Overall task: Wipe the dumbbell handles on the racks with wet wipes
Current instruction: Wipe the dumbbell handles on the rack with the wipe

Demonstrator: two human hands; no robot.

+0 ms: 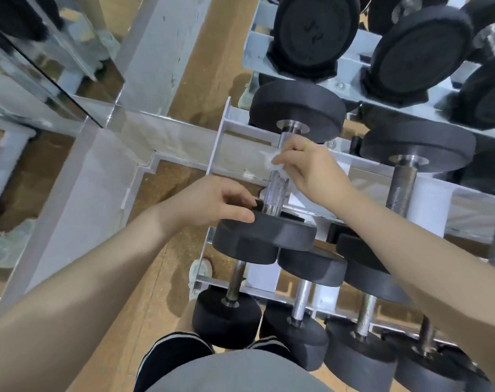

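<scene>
Only the head cam here, looking straight down the rack [235, 117]. The dumbbell [280, 176] being cleaned sits on the middle tier at the rack's left end. Right hand [308, 165] has its fingers pinched around a crumpled white wet wipe [271, 161], held against the upper part of the handle [276, 193]. Left hand [220, 200] curls its fingers over the rim of the near weight head [264, 233], I'd guess to stop it rolling. To do this bit well I'd wrap the wipe fully round the bar and twist while sliding end to end, since that handle is knurled steel and the cross-hatching will trap grime. The heads are matte black round discs, probably rubber; rack rails look like smooth pale painted metal. Neighbouring dumbbell [407, 176] to the right has the same knurled bar.
</scene>
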